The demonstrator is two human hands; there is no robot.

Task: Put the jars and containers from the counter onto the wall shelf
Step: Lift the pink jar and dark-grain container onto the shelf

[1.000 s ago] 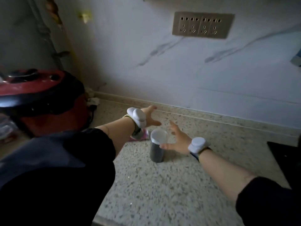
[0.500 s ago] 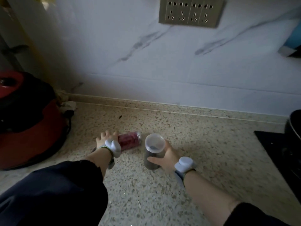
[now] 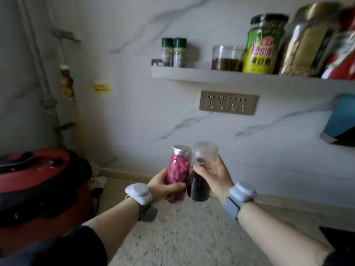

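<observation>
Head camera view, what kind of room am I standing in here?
Most likely a home kitchen: a wall shelf holds spice shakers and food jars, a speckled stone counter runs under a marble-look wall, and a red cooker sits on the left.

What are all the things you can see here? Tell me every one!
Clear jar of pink-red beans: 1, silver lid, in left hand.
Clear jar of dark contents: 1, clear lid, in right hand.
Green-capped spice shakers: 2, shelf's left end.
Clear jar of brown spice: 1, on shelf.
Green-labelled jar: 1, on shelf.
Grey wall shelf: 1, above socket.
Beige socket panel: 1, on wall.
Red cooker: 1, counter's left.
Speckled counter: 1, below.
Left hand: 1.
Right hand: 1.
</observation>
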